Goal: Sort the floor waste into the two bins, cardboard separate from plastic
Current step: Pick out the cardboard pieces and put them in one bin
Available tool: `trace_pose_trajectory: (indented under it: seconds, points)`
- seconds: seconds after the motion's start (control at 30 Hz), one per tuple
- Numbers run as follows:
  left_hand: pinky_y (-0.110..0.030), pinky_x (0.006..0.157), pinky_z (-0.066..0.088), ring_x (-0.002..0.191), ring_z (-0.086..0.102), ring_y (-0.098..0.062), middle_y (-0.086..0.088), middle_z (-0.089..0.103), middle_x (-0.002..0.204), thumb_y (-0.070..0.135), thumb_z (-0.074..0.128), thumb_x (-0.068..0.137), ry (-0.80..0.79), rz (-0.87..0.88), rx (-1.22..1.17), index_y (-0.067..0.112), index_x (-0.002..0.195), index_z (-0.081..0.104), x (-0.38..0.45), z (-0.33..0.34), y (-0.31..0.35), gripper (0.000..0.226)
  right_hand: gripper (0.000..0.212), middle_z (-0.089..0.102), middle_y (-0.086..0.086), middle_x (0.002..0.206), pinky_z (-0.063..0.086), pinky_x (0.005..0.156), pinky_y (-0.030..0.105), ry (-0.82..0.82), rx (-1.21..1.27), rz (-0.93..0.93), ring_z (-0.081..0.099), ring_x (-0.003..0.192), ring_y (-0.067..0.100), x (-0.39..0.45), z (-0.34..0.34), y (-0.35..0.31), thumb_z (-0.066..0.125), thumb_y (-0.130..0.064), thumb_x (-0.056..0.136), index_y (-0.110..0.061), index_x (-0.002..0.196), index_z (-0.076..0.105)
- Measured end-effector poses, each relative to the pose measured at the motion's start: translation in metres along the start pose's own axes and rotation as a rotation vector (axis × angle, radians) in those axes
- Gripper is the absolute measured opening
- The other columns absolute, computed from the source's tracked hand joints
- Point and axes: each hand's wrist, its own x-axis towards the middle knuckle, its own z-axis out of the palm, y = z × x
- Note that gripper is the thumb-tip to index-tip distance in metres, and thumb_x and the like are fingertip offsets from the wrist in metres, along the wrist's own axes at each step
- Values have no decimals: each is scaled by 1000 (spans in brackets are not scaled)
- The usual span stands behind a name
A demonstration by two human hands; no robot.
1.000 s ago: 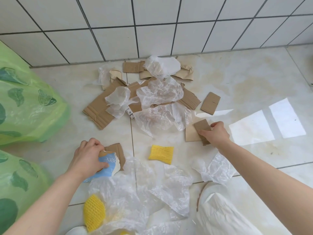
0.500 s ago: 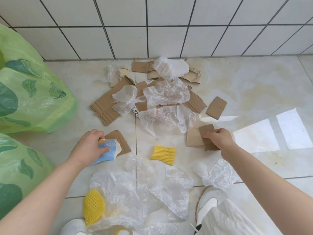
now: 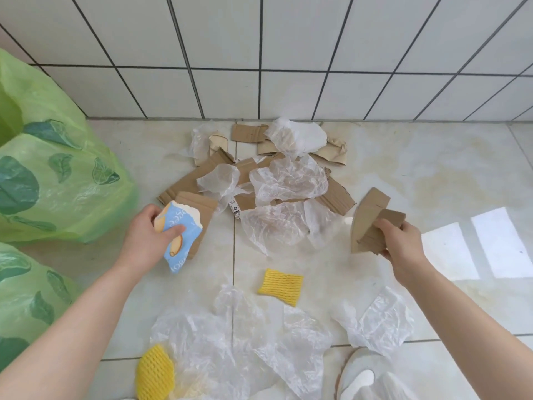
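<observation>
My left hand [image 3: 148, 241] grips a blue printed carton piece [image 3: 178, 241] together with a brown cardboard piece [image 3: 202, 217], lifted off the floor. My right hand [image 3: 401, 241] grips several brown cardboard pieces [image 3: 369, 220], also raised. A pile of cardboard [image 3: 337, 197] mixed with clear plastic film [image 3: 288, 180] lies by the wall ahead. Two bins lined with green leaf-print bags stand at the left, the far bin [image 3: 57, 183] and the near bin [image 3: 26, 298].
A yellow foam net [image 3: 281, 285] lies on the floor between my arms, another yellow foam net [image 3: 154, 373] at the bottom left. Crumpled clear plastic sheets [image 3: 239, 342] spread across the near floor. A white shoe [image 3: 357, 376] shows at the bottom right. The tiled wall [image 3: 259, 53] rises behind.
Both hands have lifted their pieces off the floor. The left hand's carton and cardboard rose toward the pile; the right hand's cardboard pieces now stand tilted upright in the air.
</observation>
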Motion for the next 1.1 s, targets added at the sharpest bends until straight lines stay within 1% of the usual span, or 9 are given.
trace_pose_trajectory:
  seconds: [0.1, 0.2, 0.37, 0.53, 0.73, 0.83, 0.9, 1.0, 1.1]
  points:
    - [-36, 64, 49, 80, 57, -25, -7, 60, 95, 11, 74, 78, 75, -54, -175, 13, 101, 49, 8, 2, 13, 34, 21, 65, 11, 99, 53, 73, 39, 12, -5, -35, 61, 80, 25, 12, 8, -9, 58, -15, 86, -10, 105, 61]
    - [-25, 56, 42, 82, 55, -24, -7, 60, 95, 9, 69, 83, 78, -81, -247, 14, 102, 55, 23, 6, 27, 24, 14, 63, 7, 97, 55, 75, 36, -6, 6, -32, 61, 83, 23, 27, 16, -19, 57, -14, 88, -14, 102, 59]
    - [-30, 72, 42, 80, 55, -23, -9, 62, 92, 11, 67, 85, 18, -51, -83, 11, 98, 62, 58, 10, 36, 15, 22, 62, 13, 110, 53, 78, 41, 63, -184, -8, 61, 96, 32, 66, 21, -23, 59, -20, 86, -11, 106, 60]
    - [-44, 86, 49, 99, 60, -38, -18, 64, 109, 24, 71, 78, -105, -7, 306, 4, 107, 60, 95, 10, 18, 37, 57, 38, 18, 129, 47, 94, 49, 152, -570, 153, 45, 112, 39, 88, 23, -26, 65, -42, 78, -13, 124, 47]
    - [-43, 92, 44, 115, 54, -37, -16, 55, 131, 27, 72, 80, -164, -58, 373, 4, 131, 47, 108, 20, 15, 62, 57, 33, 18, 137, 52, 82, 45, 138, -466, 178, 38, 89, 29, 87, 34, -38, 67, -25, 84, -15, 134, 40]
    - [-43, 90, 47, 111, 56, -37, -16, 58, 127, 28, 74, 78, -186, -84, 370, 3, 128, 49, 111, 20, 15, 61, 53, 43, 17, 133, 46, 73, 38, 147, -425, 138, 45, 89, 29, 88, 35, -39, 68, -20, 83, -15, 130, 44]
    - [-43, 86, 51, 103, 60, -35, -14, 63, 118, 27, 75, 76, -187, -90, 363, 6, 119, 56, 111, 18, 16, 52, 48, 53, 15, 126, 49, 78, 39, 134, -384, 98, 49, 95, 29, 87, 36, -38, 69, -18, 82, -14, 125, 48]
    - [-41, 72, 55, 87, 64, -33, -11, 67, 100, 23, 77, 74, -198, -94, 313, 10, 101, 61, 104, 17, 20, 34, 45, 59, 12, 119, 51, 86, 41, 125, -371, 12, 53, 100, 28, 82, 35, -38, 69, -15, 81, -13, 122, 52]
    - [-34, 59, 52, 72, 63, -31, -11, 68, 87, 15, 75, 76, -214, -130, 203, 12, 87, 62, 87, 14, 20, 17, 43, 60, 8, 113, 47, 77, 33, 114, -349, -100, 54, 97, 25, 71, 35, -41, 65, -12, 81, -15, 122, 53]
